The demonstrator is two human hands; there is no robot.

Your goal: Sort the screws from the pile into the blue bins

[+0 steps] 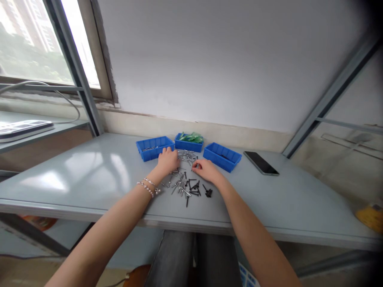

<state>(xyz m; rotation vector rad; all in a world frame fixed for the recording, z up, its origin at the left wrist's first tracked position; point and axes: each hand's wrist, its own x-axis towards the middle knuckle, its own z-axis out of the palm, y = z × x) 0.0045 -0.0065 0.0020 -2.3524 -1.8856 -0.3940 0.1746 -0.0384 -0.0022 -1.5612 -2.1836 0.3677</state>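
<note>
Left hand [168,160] and right hand [207,170] apart, grips unclear; dark screws [196,186] near both seem light, stiff, best pinched mid-shank

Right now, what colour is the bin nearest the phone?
The bin nearest the phone is blue, seen best in the head view.

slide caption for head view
Left hand and right hand among silver and black metal fasteners, three rectangular blue plastic bins behind

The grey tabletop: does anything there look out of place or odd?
Thin silver metal fasteners and black metal screws lie loose outside the blue plastic trays, so they could look spilled. A black rectangular phone also seems unrelated, lying apart at the right.
</note>
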